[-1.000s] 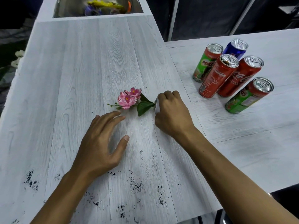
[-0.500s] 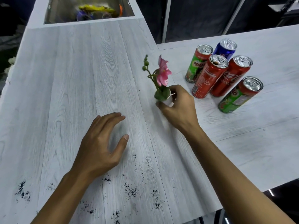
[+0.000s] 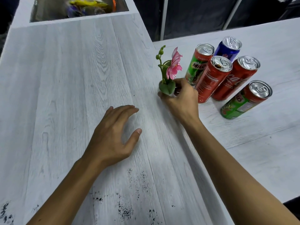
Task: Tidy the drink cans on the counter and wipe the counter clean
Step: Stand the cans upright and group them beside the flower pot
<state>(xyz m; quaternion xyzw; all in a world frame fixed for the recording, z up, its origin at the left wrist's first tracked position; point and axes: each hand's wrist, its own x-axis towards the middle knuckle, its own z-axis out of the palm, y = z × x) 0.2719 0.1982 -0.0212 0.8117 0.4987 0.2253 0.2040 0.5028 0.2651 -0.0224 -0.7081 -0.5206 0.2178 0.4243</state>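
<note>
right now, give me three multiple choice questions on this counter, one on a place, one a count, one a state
1. Where on the white wood-grain counter do the black specks lie? A near edge; B far end; C right wing.
2. How many tall aluminium drink cans stand there? A four; B five; C six.
3. The small potted pink flower is: A lying flat; B upright, gripped by the right hand; C upside down.
Key: 1 A, they dot the boards nearest the camera; 2 B, five tops show; 3 B, the stem points up, fingers round the pot.
</note>
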